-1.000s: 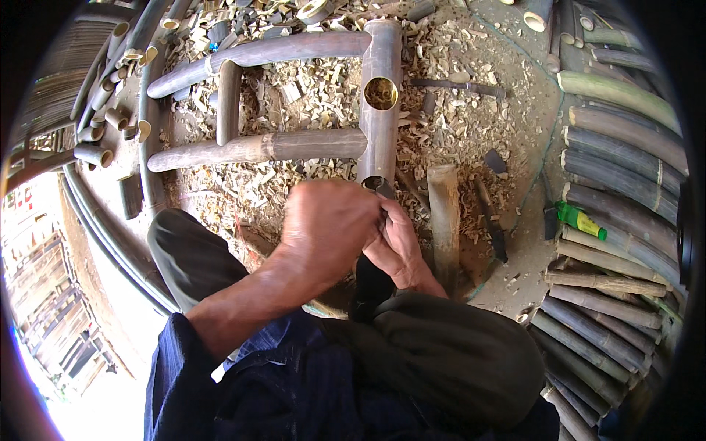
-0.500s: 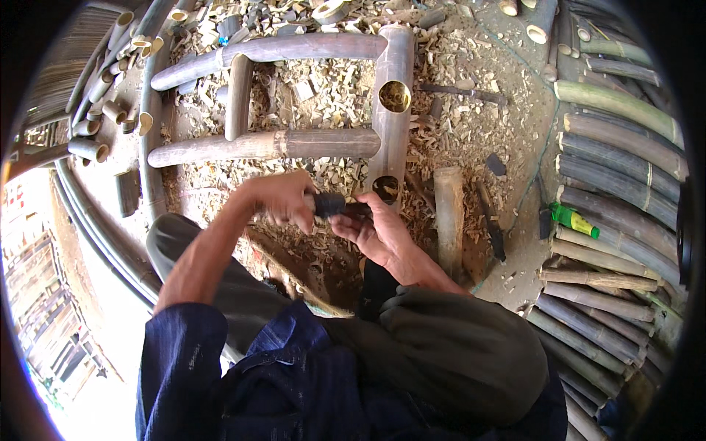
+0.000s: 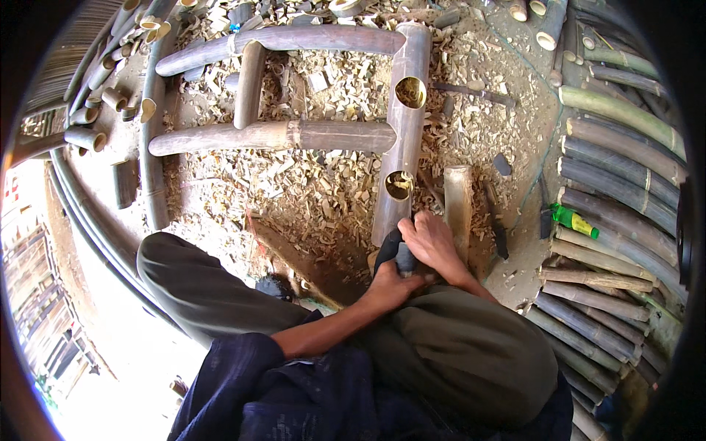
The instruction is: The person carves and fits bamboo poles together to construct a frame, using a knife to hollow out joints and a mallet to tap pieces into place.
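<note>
Left of a yellow-labelled green plastic bottle (image 3: 573,220), the left hand (image 3: 392,289) clasped a dark-grey cylinder (image 3: 406,259), the right hand (image 3: 432,241) curled, grip unclear.

A grey-brown round-poled bamboo frame (image 3: 272,137) lies before the person's dark-trousered legs (image 3: 213,287), among pale bamboo shavings (image 3: 346,88). A long grey bamboo pole (image 3: 154,184) runs along its left. Rightward come a short tan bamboo length (image 3: 457,202), then a green-and-yellow bottle (image 3: 573,220) beside stacked round bamboo poles (image 3: 625,173).
</note>
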`<state>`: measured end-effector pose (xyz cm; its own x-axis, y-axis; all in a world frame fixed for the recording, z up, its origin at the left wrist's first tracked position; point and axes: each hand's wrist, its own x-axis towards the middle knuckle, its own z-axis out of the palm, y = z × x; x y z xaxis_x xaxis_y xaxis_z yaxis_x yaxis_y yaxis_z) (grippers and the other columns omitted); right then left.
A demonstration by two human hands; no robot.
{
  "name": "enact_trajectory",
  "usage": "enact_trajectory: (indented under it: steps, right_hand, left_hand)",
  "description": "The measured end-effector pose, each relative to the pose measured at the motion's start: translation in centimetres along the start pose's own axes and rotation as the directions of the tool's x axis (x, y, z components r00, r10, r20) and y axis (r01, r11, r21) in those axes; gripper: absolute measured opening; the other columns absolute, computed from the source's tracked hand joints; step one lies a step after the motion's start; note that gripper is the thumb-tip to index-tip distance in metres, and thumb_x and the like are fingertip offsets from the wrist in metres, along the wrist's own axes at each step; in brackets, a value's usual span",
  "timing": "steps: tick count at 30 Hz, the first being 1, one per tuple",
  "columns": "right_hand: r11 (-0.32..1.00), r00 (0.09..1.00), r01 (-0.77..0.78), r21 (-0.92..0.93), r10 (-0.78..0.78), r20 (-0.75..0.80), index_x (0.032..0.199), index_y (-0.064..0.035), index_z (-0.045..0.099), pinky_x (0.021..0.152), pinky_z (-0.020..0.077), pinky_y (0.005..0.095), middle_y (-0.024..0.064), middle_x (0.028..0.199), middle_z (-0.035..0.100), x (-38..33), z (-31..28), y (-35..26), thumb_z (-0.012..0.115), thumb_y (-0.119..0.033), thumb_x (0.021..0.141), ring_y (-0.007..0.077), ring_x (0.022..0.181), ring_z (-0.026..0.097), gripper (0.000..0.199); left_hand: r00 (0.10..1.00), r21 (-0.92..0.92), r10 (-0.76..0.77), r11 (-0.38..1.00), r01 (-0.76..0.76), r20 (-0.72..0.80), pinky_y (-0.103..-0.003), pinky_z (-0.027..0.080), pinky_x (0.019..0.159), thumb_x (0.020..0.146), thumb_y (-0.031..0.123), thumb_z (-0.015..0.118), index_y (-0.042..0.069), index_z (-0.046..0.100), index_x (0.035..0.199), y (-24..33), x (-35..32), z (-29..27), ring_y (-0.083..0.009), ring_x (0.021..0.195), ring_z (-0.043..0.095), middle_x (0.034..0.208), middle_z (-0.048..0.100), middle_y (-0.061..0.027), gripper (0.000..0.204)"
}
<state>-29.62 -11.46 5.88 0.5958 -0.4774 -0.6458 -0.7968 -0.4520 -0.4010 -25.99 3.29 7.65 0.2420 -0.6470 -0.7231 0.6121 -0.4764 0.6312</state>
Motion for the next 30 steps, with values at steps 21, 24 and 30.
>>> enact_trajectory:
  steps: [21,24,30]
  right_hand:
    - [-0.691,0.946,-0.323,0.647,-0.246,0.209,0.127,-0.0128,0.059,0.099,0.0515,0.0407,0.0031,0.115,0.067,2.2,0.8,-6.2,0.052,-0.035,0.107,0.0184,0.104,0.064,0.031]
    - [-0.515,0.937,-0.347,0.784,-0.235,0.26,0.123,-0.0098,0.06,0.098,0.0526,0.0396,0.0024,0.117,0.069,-0.1,2.5,-5.2,0.053,-0.035,0.107,0.0175,0.108,0.066,0.031]
    - [0.496,0.988,-0.156,0.854,0.095,0.126,0.108,-0.008,0.061,0.083,0.0523,0.0351,0.0082,0.095,0.068,-2.9,1.3,3.0,0.064,-0.027,0.094,0.0209,0.089,0.066,0.024]
  left_hand:
    - [0.957,0.832,0.205,-0.551,-0.063,0.208,-0.038,0.059,0.068,0.077,0.018,0.08,0.014,0.076,0.08,20.7,3.6,-3.6,-0.0173,0.078,0.075,0.081,0.075,-0.0029,0.007]
    - [0.98,0.928,-0.062,-0.314,-0.199,0.189,-0.041,0.061,0.071,0.083,0.026,0.076,0.004,0.073,0.089,19.3,1.6,-5.1,-0.0266,0.08,0.075,0.089,0.075,-0.0101,0.023]
    - [0.588,0.581,0.025,0.131,-0.803,0.808,-0.046,0.058,0.085,0.08,0.021,0.076,0.003,0.058,0.125,14.6,1.5,-1.3,-0.0394,0.104,0.068,0.118,0.064,-0.0222,0.051]
